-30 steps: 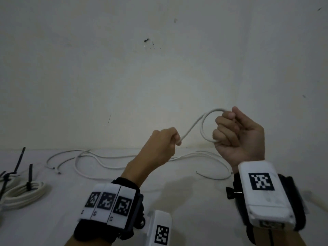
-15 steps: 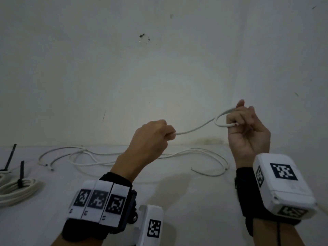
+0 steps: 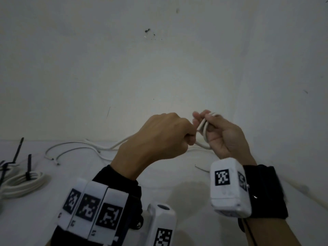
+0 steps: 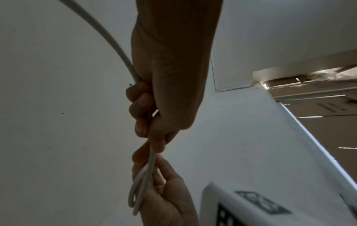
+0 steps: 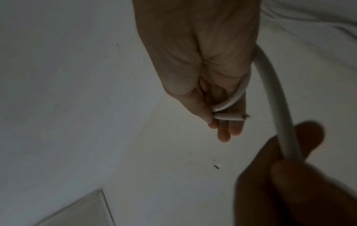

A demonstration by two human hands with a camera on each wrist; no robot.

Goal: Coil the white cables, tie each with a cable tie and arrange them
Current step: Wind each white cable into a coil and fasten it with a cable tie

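Up at chest height in the head view, our left hand (image 3: 159, 137) is fisted round the white cable (image 3: 204, 129), and our right hand (image 3: 225, 137), just beside it, pinches the first small loops between thumb and fingers. From below the left hand the rest of the cable trails down to the desk (image 3: 177, 178) and sprawls there in loose curves. Far out past our left hand lies a finished coil (image 3: 23, 181) cinched with a black tie (image 3: 28, 167), and spare ties (image 3: 17, 151) sit just beyond it. We see no box or tray anywhere, so there is nothing to report as filled.

Next, the left wrist view shows the cable (image 4: 123, 50) running through the curled fingers (image 4: 139, 99) and out between thumb and forefinger, straight into the loops held by the right hand (image 4: 170, 201).

Finally, the right wrist view shows the cut end (image 5: 231, 117) clamped under the thumb (image 5: 203, 113), with the next length arching over to the left hand (image 5: 289, 183).

We judge the cable light, smooth and springy: it holds its curve and will want to unwind. Best gripped where the loops cross, feeding slack a little at a time.
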